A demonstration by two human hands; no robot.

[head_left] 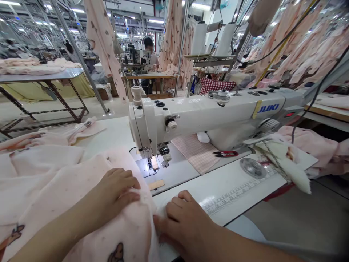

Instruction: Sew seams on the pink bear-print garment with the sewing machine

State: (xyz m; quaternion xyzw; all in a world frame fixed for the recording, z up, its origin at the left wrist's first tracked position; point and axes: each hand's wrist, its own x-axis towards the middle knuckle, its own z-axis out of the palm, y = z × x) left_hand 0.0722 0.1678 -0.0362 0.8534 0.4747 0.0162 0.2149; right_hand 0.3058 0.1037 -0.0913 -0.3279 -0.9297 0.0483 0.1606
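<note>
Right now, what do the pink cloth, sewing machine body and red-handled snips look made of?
Pink cloth: soft fabric, perhaps fleece or brushed knit; matte, rounded folds.
Sewing machine body: likely painted metal, glossy white; light glints along the arm.
Red-handled snips: probably metal blades, thin and dark; handle plastic or coated metal, can't tell.

Room over the ruler, pink fabric left, sewing machine beyond.

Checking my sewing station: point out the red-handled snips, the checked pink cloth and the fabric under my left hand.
Red-handled snips (228, 154), head view: the handle.
Checked pink cloth (197, 153), head view: its middle.
Pink fabric (76, 176), head view: its upper surface.
</note>
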